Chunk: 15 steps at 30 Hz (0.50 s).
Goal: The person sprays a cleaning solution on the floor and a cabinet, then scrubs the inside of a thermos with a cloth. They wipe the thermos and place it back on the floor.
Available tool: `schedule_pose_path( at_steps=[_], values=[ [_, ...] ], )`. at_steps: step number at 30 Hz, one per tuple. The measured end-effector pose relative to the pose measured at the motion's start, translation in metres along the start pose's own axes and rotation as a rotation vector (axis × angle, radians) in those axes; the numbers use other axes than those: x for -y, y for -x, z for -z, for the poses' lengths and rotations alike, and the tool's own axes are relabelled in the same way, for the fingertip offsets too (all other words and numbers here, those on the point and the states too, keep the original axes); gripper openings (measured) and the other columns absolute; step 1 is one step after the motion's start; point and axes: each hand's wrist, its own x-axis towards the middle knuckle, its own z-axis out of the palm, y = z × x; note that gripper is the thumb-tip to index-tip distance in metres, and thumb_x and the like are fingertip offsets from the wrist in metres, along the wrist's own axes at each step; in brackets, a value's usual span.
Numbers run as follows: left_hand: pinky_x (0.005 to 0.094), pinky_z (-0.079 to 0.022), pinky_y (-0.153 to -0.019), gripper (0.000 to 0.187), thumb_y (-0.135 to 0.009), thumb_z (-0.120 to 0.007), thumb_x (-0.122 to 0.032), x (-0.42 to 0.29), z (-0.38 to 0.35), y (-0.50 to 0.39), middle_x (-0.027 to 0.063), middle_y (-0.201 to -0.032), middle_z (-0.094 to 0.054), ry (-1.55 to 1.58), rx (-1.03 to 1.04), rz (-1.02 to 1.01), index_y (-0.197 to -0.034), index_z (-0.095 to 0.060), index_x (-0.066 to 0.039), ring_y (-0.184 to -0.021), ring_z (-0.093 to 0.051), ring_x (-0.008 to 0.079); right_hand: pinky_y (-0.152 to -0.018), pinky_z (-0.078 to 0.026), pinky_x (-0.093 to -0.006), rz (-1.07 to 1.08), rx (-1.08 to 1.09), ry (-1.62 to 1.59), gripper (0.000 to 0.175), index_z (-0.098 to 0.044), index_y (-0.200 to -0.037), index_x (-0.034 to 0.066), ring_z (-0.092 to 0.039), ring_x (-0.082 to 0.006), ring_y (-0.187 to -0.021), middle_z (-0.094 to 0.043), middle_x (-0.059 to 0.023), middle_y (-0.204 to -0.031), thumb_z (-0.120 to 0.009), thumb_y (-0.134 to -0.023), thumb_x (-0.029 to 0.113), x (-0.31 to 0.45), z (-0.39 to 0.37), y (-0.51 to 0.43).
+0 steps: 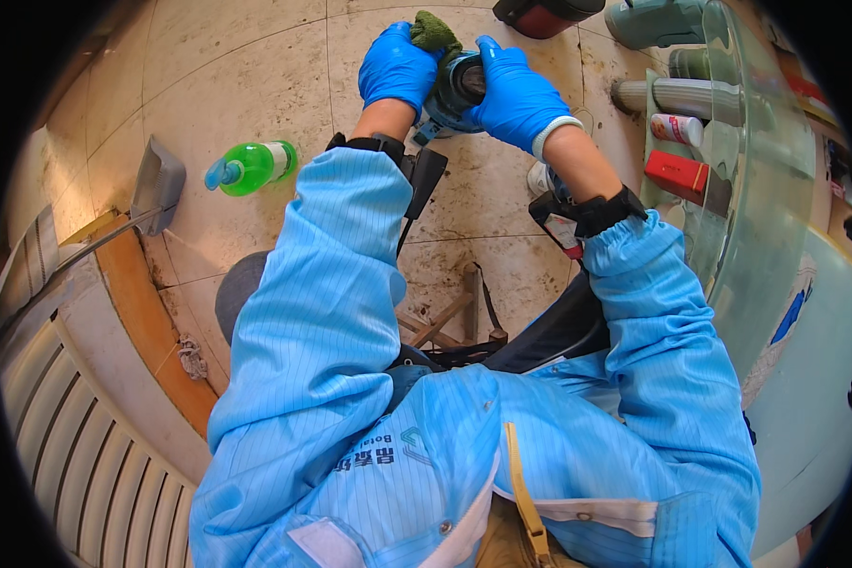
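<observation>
Both my hands wear blue gloves and are held out over the tiled floor at the top of the view. My left hand (400,67) grips a green scrubbing cloth (433,33), which hangs against the rim of a dark round-mouthed container (449,99). My right hand (515,92) clasps the same container from the other side, its thumb side near the mouth. A blue piece (426,132) juts from the container's lower left. The gloves cover much of the container, so its exact kind is unclear.
On the left are a pump bottle of green liquid (259,167), a grey dustpan (157,188) and a slatted seat (106,454). A glass table (760,177) at right has a red box (676,175) and a white bottle (676,130) beneath. Crossed wooden legs (444,319) stand below.
</observation>
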Motion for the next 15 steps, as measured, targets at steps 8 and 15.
schedule_pose_path(
  at_steps=[8,15],
  values=[
    [0.0461,-0.052,-0.075,0.032,-0.081,-0.066,-0.033,0.001,0.018,0.041,0.0204,-0.096,-0.068,-0.083,0.012,0.052,-0.102,-0.066,-0.008,-0.090,-0.065,0.0403,-0.088,-0.052,-0.0478,-0.040,-0.018,0.003,0.091,-0.028,-0.144,0.0087,-0.059,-0.0457,-0.104,-0.048,-0.0296,-0.124,-0.078,-0.071,0.029,0.004,-0.003,0.000],
    [0.0407,-0.051,-0.080,0.036,-0.081,-0.070,-0.033,0.005,0.048,0.081,0.0186,-0.100,-0.068,-0.042,0.219,0.063,-0.105,-0.065,-0.006,-0.092,-0.066,0.0340,-0.088,-0.052,-0.0474,-0.045,0.001,-0.022,0.090,-0.028,-0.145,0.0080,-0.059,-0.0442,-0.105,-0.048,-0.0289,-0.126,-0.076,-0.073,0.030,0.002,-0.003,0.000]
  ],
)
